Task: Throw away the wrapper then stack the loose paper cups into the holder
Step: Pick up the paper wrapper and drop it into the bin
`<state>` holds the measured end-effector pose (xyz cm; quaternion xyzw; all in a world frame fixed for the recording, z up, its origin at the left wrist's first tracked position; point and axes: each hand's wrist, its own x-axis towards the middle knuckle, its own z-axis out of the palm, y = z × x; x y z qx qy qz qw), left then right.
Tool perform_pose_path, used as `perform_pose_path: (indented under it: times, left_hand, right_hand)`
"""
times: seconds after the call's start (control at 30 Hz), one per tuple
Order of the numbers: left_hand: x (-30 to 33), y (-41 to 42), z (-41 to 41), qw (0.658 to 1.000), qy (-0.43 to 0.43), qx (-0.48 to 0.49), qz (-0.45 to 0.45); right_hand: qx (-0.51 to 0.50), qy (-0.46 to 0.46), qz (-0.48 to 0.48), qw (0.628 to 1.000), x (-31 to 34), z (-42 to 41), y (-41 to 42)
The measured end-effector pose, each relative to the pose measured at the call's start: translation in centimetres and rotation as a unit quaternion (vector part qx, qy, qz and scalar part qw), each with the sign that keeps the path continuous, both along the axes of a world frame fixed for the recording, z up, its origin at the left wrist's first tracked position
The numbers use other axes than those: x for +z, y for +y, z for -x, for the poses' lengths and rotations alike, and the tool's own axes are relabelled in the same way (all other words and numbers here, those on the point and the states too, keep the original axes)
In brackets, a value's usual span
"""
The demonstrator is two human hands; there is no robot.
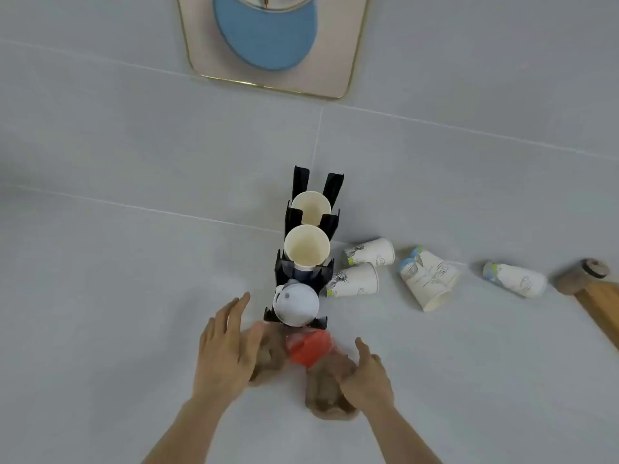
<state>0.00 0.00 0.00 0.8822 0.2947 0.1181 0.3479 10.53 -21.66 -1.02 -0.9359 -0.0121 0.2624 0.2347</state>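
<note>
A black cup holder [330, 190] stands on the grey tiled floor. Two cream paper cups [306, 244] sit open-end up in its slots, and a white rounded cup [296, 304] fills the nearest slot. A red and clear wrapper [308, 349] lies at the holder's near end. My left hand [227, 349] is just left of the wrapper with its fingers spread. My right hand [368, 373] is just right of it, fingers loose, holding nothing. Several printed white loose cups lie on their sides to the right: two [361, 266] by the holder, a nested pair [428, 279], and one [516, 277] farther off.
My two feet in brown socks [328, 393] are under my hands, either side of the wrapper. A wooden piece with a brown knob [582, 276] lies at the right edge. A beige mat with a blue disc [268, 38] lies beyond the holder.
</note>
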Motion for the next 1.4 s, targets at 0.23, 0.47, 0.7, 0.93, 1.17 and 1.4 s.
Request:
perform_pose_path:
  times: [0.23,0.47,0.7,0.93,1.17,1.4]
  left_hand:
    - [-4.5,1.2,0.8,0.987,0.148,-0.002,0.061]
    - [-4.7,1.3,0.5,0.967,0.156,0.066,0.193]
    - [-5.8,0.7,2.6,0.943,0.125,0.108,0.289]
    - [-5.8,-0.7,5.0,0.931,0.121,0.136,0.317]
    - [-4.2,-4.2,5.6,0.921,0.076,0.204,0.323]
    - [-1.1,-10.0,4.1,0.92,0.003,0.211,0.33]
  right_hand:
    - [-0.107,0.04,-0.002,0.993,-2.8,2.4,-1.3]
    - [-0.116,-0.057,-0.134,0.983,-1.9,2.7,-3.3]
    - [0.083,-0.054,-0.083,0.992,-1.6,0.5,2.1]
    - [-0.013,-0.022,0.006,1.0,-2.3,2.8,2.4]
    - [-0.134,0.035,-0.236,0.962,-0.5,4.1,-3.4]
    - [-0.045,0.095,-0.324,0.94,3.5,3.3,-5.2]
